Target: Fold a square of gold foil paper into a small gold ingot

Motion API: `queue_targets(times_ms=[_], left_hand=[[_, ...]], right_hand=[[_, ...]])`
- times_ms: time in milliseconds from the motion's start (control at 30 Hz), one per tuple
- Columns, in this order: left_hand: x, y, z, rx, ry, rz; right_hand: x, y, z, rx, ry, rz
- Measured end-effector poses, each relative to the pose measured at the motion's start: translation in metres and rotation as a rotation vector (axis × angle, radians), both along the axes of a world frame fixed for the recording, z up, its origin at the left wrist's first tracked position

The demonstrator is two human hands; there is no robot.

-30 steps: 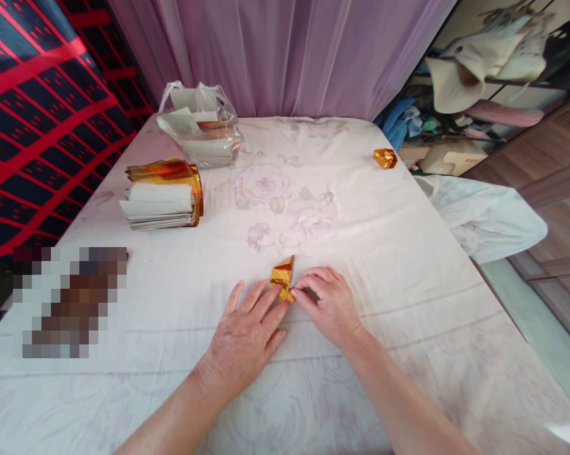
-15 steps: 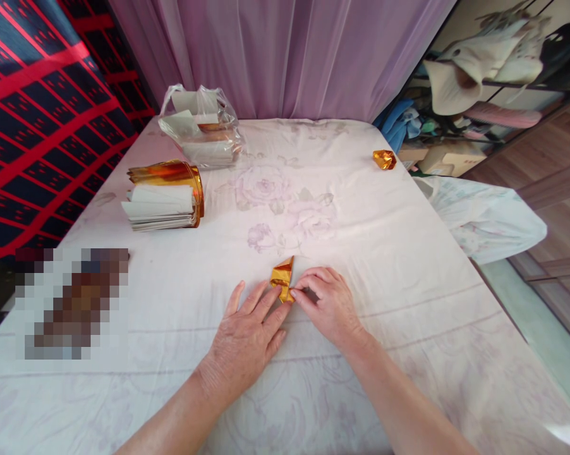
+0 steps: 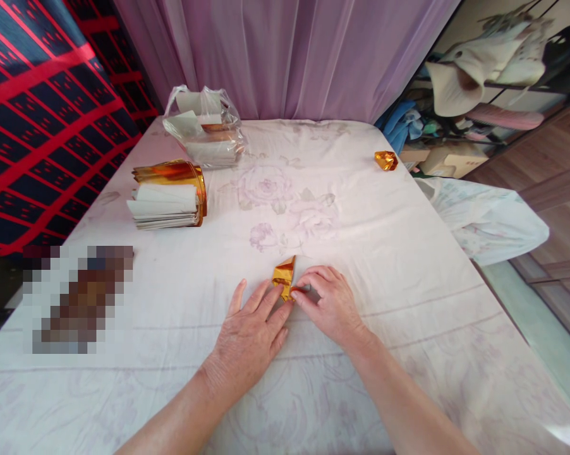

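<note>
A small piece of folded gold foil paper [image 3: 284, 273] lies on the flowered tablecloth, with a pointed tip facing away from me. My left hand [image 3: 249, 328] rests flat with its fingers spread, and its fingertips press on the near left part of the paper. From the right, my right hand [image 3: 330, 300] pinches the paper's near right edge between thumb and index finger. Its other fingers are curled. The fingertips cover part of the fold.
A stack of gold and white paper sheets [image 3: 166, 208] stands at the left, and a clear plastic bag [image 3: 209, 136] of similar paper is behind it. One folded gold piece [image 3: 386, 160] sits near the right edge. A white bag [image 3: 493, 218] hangs beyond that edge. A blurred patch [image 3: 83, 300] covers something at the left.
Both hands stay at the gold paper with almost no movement. The right thumb and index finger shift slightly at its edge. The whole view slides a little to the right.
</note>
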State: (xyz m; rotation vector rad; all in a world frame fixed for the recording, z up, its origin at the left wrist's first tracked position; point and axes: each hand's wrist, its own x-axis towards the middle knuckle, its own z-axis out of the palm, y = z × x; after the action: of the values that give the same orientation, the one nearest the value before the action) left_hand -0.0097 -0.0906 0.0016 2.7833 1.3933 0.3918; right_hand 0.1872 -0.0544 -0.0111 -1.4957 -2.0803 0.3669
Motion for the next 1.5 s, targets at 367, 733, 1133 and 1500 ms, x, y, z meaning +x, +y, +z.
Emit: queue_targets(times_ms=[367, 733, 1133, 1500], left_hand=[[0.000, -0.002, 0.002, -0.004, 0.002, 0.014], [0.000, -0.002, 0.001, -0.036, -0.011, 0.014], [0.002, -0.002, 0.002, -0.002, 0.037, 0.012], [-0.001, 0.001, 0.003, 0.003, -0.002, -0.010]], right_hand=[[0.005, 0.001, 0.000, -0.013, 0.002, 0.003], [0.016, 0.004, 0.001, -0.023, 0.003, 0.022], [0.004, -0.003, 0.006, -0.018, -0.060, 0.016], [0.010, 0.000, 0.002, -0.064, 0.005, 0.036]])
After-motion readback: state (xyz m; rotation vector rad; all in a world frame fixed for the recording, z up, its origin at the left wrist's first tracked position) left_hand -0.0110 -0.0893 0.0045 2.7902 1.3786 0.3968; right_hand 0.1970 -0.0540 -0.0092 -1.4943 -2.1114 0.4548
